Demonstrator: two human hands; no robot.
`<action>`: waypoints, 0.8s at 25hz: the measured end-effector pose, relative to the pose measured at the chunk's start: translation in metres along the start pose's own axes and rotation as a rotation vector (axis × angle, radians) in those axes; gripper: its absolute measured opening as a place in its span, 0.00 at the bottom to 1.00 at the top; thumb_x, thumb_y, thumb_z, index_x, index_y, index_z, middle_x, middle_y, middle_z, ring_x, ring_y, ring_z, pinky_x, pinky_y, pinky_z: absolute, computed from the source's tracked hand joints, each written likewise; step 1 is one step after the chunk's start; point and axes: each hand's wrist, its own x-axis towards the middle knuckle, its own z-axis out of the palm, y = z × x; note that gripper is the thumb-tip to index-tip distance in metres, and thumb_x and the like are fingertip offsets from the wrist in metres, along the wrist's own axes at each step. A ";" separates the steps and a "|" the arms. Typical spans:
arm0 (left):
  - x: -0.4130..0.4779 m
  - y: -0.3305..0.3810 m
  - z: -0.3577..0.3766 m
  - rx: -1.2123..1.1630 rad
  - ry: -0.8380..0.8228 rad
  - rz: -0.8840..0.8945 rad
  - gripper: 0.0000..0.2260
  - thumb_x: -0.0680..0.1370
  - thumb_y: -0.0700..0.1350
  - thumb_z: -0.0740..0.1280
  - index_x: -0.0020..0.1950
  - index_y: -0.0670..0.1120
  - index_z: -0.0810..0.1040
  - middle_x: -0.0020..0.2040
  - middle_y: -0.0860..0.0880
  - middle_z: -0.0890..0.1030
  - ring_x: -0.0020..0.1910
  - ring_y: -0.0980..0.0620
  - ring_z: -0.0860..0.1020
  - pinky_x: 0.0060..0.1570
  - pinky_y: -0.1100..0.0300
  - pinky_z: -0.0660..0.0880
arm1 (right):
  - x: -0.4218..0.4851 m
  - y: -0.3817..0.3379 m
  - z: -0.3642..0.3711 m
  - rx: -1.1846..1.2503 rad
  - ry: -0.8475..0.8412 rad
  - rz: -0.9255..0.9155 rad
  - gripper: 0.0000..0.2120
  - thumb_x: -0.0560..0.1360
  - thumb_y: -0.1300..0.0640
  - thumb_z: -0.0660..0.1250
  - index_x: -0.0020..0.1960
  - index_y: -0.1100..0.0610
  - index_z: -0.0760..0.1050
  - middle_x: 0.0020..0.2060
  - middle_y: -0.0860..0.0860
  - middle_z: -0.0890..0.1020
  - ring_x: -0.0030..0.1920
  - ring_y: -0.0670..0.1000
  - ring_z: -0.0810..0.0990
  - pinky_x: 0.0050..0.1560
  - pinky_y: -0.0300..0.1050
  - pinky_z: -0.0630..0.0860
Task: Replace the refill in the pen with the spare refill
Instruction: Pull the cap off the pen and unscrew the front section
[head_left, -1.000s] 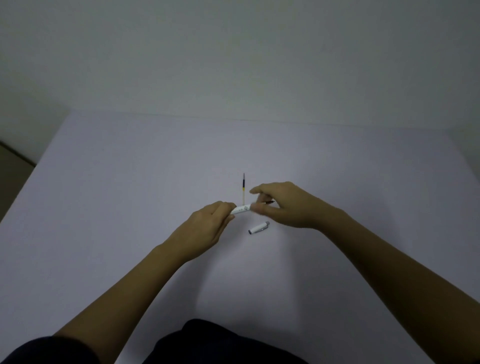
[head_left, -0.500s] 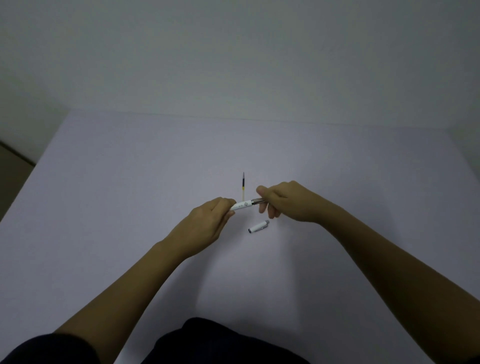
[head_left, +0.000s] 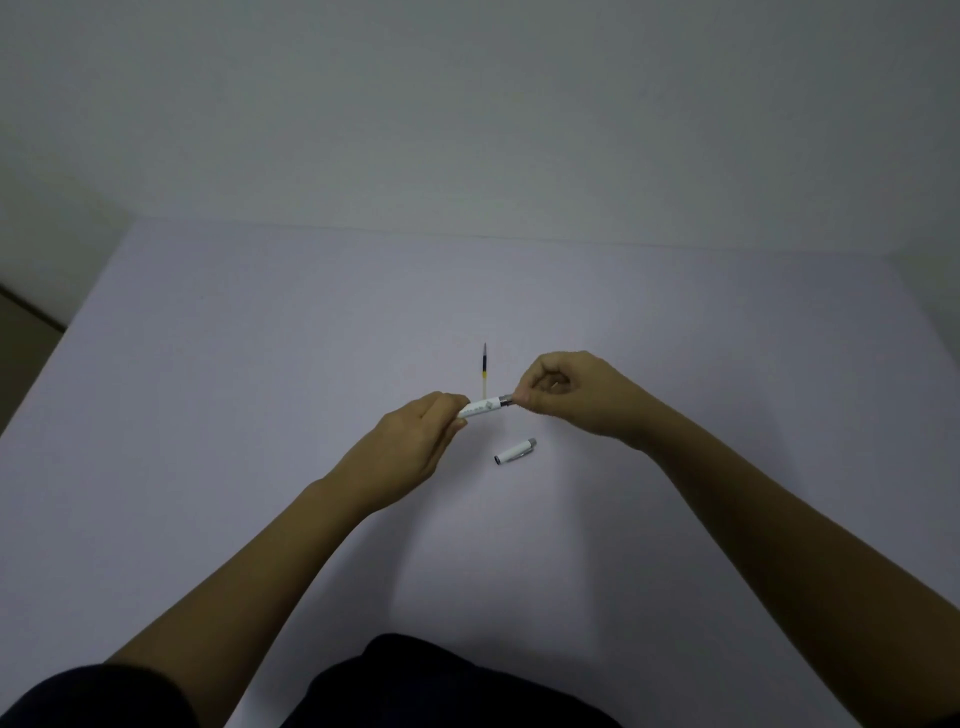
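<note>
1. Head view: nearest lies the white pen cap (head_left: 515, 451), loose on the pale table (head_left: 208, 415), just below the two hands.
2. Above it, the left hand (head_left: 410, 447) is closed around the rear of the white pen barrel (head_left: 483, 407), held off the table.
3. The right hand (head_left: 571, 397) pinches the barrel's metal front end between thumb and fingertips.
4. Farthest, the spare refill (head_left: 484, 369) lies on the table just beyond the barrel, pointing away.

Pale table (head_left: 260, 415), refill (head_left: 484, 370), pen cap (head_left: 515, 451)
</note>
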 end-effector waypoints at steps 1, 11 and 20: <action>0.000 -0.001 0.001 -0.003 0.004 -0.008 0.22 0.77 0.55 0.46 0.57 0.43 0.71 0.45 0.46 0.76 0.36 0.50 0.71 0.36 0.60 0.66 | 0.000 0.001 0.000 0.095 0.014 0.000 0.04 0.71 0.57 0.71 0.38 0.51 0.77 0.35 0.48 0.81 0.37 0.46 0.77 0.42 0.40 0.72; -0.006 -0.010 0.004 -0.101 0.025 -0.155 0.10 0.81 0.46 0.54 0.56 0.44 0.71 0.43 0.51 0.72 0.36 0.51 0.69 0.35 0.70 0.64 | 0.011 0.059 0.028 0.892 0.336 0.162 0.07 0.75 0.66 0.63 0.50 0.58 0.77 0.43 0.51 0.80 0.46 0.45 0.78 0.52 0.32 0.77; -0.004 -0.007 0.012 -0.209 0.034 -0.200 0.11 0.81 0.47 0.54 0.57 0.45 0.71 0.37 0.54 0.71 0.33 0.57 0.70 0.33 0.68 0.64 | 0.004 0.142 0.098 0.486 0.365 0.373 0.05 0.73 0.64 0.67 0.49 0.60 0.78 0.36 0.53 0.79 0.37 0.49 0.76 0.35 0.29 0.73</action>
